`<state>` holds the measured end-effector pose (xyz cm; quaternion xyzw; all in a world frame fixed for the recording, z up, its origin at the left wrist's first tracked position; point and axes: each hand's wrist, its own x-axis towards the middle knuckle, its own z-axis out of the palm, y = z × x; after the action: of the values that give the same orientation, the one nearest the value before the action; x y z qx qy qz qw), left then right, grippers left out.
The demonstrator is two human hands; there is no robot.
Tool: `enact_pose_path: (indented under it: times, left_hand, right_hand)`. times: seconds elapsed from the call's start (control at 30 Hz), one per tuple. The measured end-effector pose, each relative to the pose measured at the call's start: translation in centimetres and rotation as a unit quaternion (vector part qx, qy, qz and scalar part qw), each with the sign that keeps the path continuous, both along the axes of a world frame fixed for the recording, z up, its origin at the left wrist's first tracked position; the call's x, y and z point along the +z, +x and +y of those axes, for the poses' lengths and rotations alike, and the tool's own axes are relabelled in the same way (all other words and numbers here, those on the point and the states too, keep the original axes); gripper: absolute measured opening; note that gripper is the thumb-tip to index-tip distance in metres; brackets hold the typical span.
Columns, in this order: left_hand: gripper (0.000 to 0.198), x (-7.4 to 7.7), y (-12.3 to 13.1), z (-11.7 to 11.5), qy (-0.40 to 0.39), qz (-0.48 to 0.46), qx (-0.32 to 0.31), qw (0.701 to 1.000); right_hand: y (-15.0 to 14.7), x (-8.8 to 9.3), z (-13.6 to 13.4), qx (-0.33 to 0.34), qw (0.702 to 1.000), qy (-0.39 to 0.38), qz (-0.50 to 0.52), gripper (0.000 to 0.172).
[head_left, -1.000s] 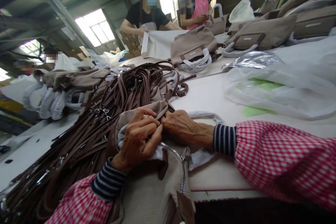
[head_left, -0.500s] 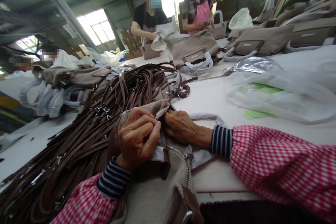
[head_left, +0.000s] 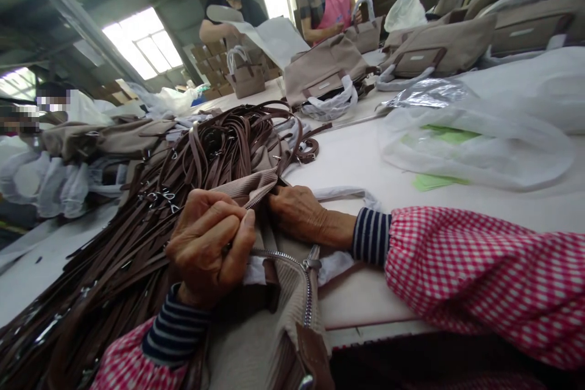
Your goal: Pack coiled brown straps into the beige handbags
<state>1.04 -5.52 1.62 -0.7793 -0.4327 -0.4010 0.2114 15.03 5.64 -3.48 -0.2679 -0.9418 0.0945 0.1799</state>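
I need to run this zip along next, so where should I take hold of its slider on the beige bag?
Pinch the slider's small metal pull with finger and thumb, coming from above on the table side. The slider sits at the bend of the zip, right of the left hand and below the right hand. The pull seems to stand free of the beige bag.

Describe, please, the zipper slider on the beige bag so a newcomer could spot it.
On the white work table, find the ribbed beige bag beside the heap of brown straps. Its silver zipper carries the slider, just below the right hand, uncovered, unlike the pinched far end.
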Motion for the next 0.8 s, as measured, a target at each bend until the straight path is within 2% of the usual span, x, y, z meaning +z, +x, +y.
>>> enact_pose_path:
  times: [0.1, 0.33, 0.47, 0.6, 0.7, 0.8]
  left_hand:
    - [0.027, -0.1, -0.1, -0.1, -0.004, 0.001, 0.003, 1.0]
    - [0.027, -0.1, -0.3, 0.0, 0.0, -0.007, -0.005, 1.0]
    - [0.027, 0.0, -0.2, 0.3, 0.018, 0.0, -0.032, 0.999]
    - [0.026, 0.0, -0.1, 0.3, 0.004, -0.003, -0.024, 1.0]
    - [0.026, -0.1, -0.1, 0.2, 0.001, -0.003, -0.025, 1.0]
    - [0.028, -0.2, -0.2, 0.3, -0.003, -0.002, -0.027, 1.0]
  right_hand:
    - [-0.3, 0.1, -0.4, 0.018, 0.999, 0.036, -0.018, 0.034]
    - [-0.4, 0.8, -0.8, 0.045, 0.994, 0.077, -0.063, 0.028]
    - [-0.3, 0.3, -0.6, 0.051, 0.991, 0.112, -0.054, 0.026]
    - [-0.5, -0.3, -0.5, 0.042, 0.988, 0.143, -0.05, 0.03]
    - [-0.8, -0.2, -0.4, 0.055, 0.987, 0.137, -0.065, 0.03]
    - [-0.8, 0.3, -0.1, 0.037, 0.994, 0.081, -0.068, 0.026]
